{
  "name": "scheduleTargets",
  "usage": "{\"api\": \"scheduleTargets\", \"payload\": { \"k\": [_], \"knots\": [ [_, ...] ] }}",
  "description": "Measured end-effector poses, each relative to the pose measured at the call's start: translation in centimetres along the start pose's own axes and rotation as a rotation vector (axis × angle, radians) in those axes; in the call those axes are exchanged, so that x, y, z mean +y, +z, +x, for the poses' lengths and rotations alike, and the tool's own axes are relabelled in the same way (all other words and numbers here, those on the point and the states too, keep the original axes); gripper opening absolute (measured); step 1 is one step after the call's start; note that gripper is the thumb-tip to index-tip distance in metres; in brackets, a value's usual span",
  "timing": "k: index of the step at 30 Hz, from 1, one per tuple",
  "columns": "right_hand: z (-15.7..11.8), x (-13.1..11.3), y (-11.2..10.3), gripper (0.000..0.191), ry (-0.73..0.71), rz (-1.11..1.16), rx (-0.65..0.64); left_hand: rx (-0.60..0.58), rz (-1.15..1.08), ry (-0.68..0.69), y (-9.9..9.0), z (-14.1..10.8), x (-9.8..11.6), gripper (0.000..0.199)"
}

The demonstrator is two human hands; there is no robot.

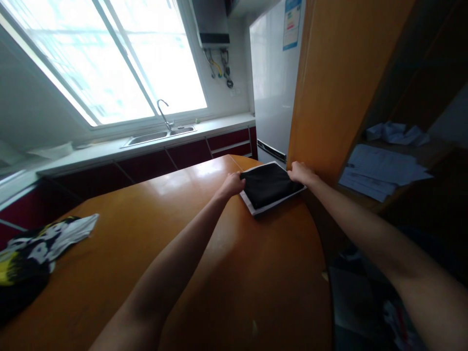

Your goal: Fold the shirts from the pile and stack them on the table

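Head view: the left hand (232, 185) and right hand (300, 173) both grip opposite edges of a folded black cloth (268, 184), which lies on a white board (256, 209) at the table's (153, 234) far end.

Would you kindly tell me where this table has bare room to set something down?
The wide middle of the orange table is bare, between the patterned clothes and the folded black garment. The far right corner is crowded: left hand and right hand flank that garment.
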State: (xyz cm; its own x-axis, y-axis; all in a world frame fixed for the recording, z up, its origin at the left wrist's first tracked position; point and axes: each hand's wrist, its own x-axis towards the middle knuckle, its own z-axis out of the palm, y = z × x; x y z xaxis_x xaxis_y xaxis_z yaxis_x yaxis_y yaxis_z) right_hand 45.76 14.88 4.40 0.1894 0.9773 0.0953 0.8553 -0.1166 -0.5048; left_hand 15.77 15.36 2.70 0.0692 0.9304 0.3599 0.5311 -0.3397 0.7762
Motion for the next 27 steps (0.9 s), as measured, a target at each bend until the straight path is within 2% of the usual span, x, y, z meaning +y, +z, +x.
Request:
{"api": "scheduleTargets", "payload": {
  "k": [3,6,8,11,15,17,19,21,25,27],
  "knots": [
    [1.0,-2.5,1.3,0.037,-0.111,-0.019,0.014,-0.058,0.138,0.066,0.8,0.4,1.4,0.037],
    [1.6,-4.7,3.6,0.048,-0.222,-0.032,-0.010,-0.169,0.397,0.124,2.5,-0.1,2.3,0.050],
    [1.7,-5.3,5.2,0.053,-0.241,-0.047,-0.045,-0.222,0.521,0.090,3.4,-0.5,2.2,0.055],
    [1.7,-4.9,7.0,0.059,-0.227,-0.068,-0.100,-0.251,0.576,0.032,4.0,-0.9,1.3,0.062],
    [1.7,-4.3,6.8,0.060,-0.228,-0.087,-0.125,-0.273,0.570,0.008,4.1,-0.8,0.5,0.065],
    [0.8,-4.7,6.0,0.059,-0.232,-0.090,-0.075,-0.277,0.569,-0.002,4.1,-0.6,0.4,0.065],
    [-1.5,-5.5,5.4,0.058,-0.257,-0.066,0.017,-0.271,0.570,-0.002,4.2,-0.6,0.4,0.065],
    [-5.2,-6.0,5.6,0.058,-0.309,-0.018,0.077,-0.265,0.568,0.007,4.4,-0.6,0.3,0.065],
    [-13.7,-6.2,7.8,0.063,-0.410,-0.001,0.021,-0.253,0.554,0.006,4.7,-0.5,0.0,0.062],
    [-16.4,-6.2,8.6,0.066,-0.428,-0.037,-0.009,-0.247,0.538,-0.001,4.7,-0.3,0.1,0.060]
  ]
}}
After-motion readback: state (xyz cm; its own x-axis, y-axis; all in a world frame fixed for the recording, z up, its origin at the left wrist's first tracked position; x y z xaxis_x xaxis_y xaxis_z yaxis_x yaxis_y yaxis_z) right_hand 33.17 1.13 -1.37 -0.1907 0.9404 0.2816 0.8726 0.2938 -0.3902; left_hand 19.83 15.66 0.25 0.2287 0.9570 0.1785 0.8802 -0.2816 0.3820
